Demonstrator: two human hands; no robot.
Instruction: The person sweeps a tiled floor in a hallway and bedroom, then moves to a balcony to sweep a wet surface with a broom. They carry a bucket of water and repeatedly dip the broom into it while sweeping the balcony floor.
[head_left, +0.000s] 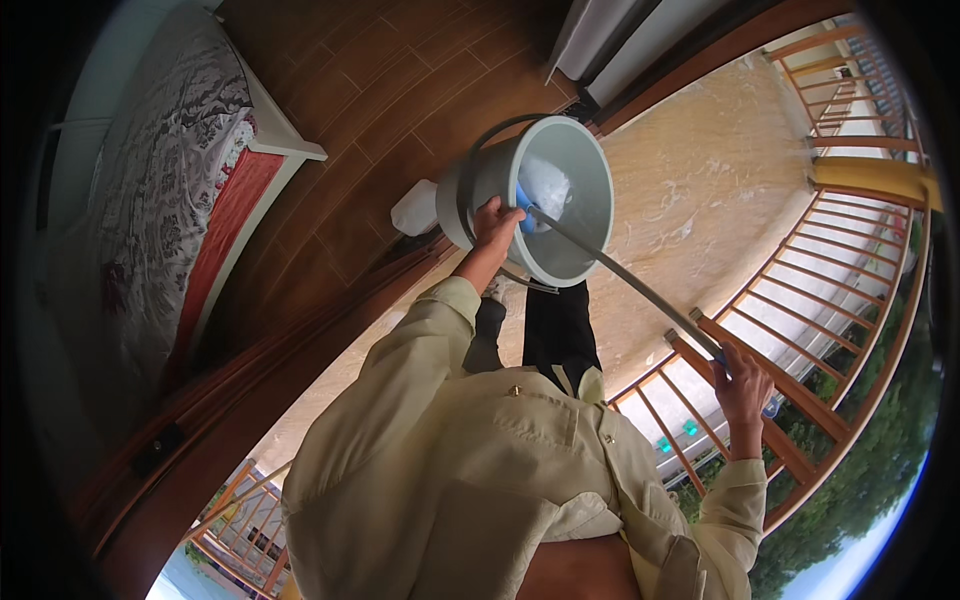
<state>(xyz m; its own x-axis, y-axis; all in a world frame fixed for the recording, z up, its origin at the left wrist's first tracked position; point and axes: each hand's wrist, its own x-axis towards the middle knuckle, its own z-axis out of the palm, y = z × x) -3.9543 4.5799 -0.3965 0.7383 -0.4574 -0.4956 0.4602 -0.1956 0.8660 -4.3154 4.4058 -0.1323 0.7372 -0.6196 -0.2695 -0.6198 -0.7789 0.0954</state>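
Note:
A pale grey-green plastic bucket (604, 232) tilts in front of me, its mouth turned up towards the camera. My left hand (495, 225) is closed on its near-left rim. In my right hand (742, 382) is the upper end of a long metal pole (645, 281). The pole runs down into the bucket and meets a blue fitting (523, 206) there. Beside that fitting lies a white, shiny mass (546, 184); whether it is a mop head or something else I cannot tell. A dark bucket handle (471, 161) loops around the outer side.
A wooden railing (814, 289) borders the beige balcony floor (675, 180) on the right. A brown door sill (300, 367) divides it from the wood-plank floor (360, 90). Behind the bucket is a white object (415, 210). A bed (169, 172) stands at the left.

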